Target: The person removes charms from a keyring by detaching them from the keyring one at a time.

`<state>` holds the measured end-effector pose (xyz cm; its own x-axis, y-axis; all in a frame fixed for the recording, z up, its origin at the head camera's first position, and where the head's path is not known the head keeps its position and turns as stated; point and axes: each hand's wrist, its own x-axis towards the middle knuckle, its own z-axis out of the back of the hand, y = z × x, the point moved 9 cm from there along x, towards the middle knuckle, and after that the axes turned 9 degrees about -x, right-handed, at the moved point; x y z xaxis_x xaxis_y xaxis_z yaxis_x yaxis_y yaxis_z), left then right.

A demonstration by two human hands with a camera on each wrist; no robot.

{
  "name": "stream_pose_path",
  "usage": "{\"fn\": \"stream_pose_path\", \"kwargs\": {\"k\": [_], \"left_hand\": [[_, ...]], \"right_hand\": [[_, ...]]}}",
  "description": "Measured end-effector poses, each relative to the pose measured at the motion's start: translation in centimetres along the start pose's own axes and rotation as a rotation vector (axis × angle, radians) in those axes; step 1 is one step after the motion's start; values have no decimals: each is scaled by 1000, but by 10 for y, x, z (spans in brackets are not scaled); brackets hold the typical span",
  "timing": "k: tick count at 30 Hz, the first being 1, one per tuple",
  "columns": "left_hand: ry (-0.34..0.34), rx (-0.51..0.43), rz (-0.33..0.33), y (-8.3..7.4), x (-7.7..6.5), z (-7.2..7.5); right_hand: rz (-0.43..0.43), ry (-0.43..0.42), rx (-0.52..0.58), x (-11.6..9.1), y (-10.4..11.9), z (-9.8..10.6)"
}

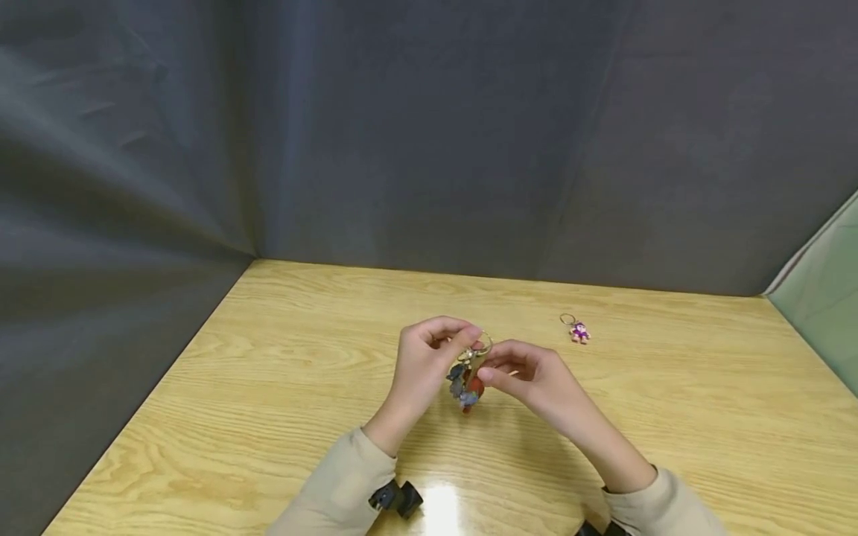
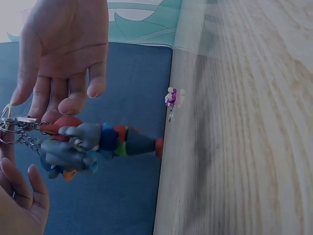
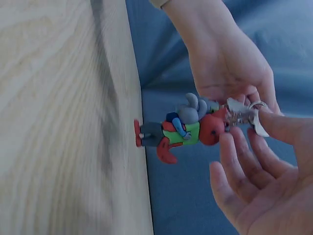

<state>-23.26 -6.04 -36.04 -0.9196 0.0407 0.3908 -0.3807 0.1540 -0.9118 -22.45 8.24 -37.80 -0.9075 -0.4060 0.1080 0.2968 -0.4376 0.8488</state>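
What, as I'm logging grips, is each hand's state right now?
Left hand: closed, pinching the key ring.
Right hand: closed, holding the flat metal piece above the keychain figures.

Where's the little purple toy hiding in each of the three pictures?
Head: the purple toy lies right of the middle, past the right hand.
Left wrist: it's tiny, just above and right of the middle.
Right wrist: it isn't in this picture.
Shared landmark: the dangling toys show in all three.

Keychain bunch (image 1: 458, 388) between my left hand (image 1: 424, 361) and right hand (image 1: 539, 376)
Behind it, rightward, another keychain (image 1: 580, 333) lies on the table (image 1: 268, 417).
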Motion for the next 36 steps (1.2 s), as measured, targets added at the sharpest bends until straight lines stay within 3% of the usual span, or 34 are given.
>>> {"fn": "stream_pose_path", "kwargs": {"k": [17, 24, 29, 36], "left_hand": [[11, 19, 22, 5, -3, -4], [-23, 30, 3, 2, 0, 1], [-61, 99, -20, 2, 0, 7], [-68, 85, 24, 7, 1, 7]], "right_hand": [[-25, -121, -66, 0, -4, -1], [-11, -151, -73, 0, -2, 8], [-24, -171, -81, -1, -2, 18], [-69, -220, -44, -4, -4, 32]]}}
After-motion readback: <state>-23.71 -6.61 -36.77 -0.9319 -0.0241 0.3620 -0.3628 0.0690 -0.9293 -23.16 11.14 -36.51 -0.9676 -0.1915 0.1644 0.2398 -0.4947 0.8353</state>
